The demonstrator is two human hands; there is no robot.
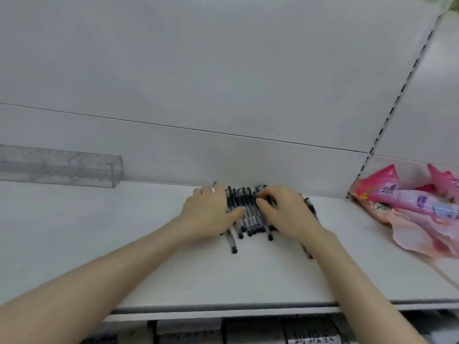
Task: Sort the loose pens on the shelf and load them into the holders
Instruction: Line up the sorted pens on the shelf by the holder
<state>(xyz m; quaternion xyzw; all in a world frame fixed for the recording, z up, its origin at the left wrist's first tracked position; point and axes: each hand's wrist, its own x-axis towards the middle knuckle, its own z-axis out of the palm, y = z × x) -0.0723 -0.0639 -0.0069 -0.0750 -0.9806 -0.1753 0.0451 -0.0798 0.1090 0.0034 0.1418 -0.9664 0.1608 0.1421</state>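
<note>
A heap of loose black-capped pens lies on the white shelf close to its back wall. My left hand rests on the heap's left side with the fingers fairly straight and the thumb laid across the pens. My right hand covers the heap's right side, its fingers curled down onto the pens and its thumb tip touching them. Several pens stick out toward me from under both hands. A clear plastic pen holder stands at the far left against the back wall, apart from both hands.
Pink and purple plastic packets lie piled at the right end of the shelf, past a slotted upright. The shelf's front edge runs below my forearms, with dark boxed goods on the level beneath.
</note>
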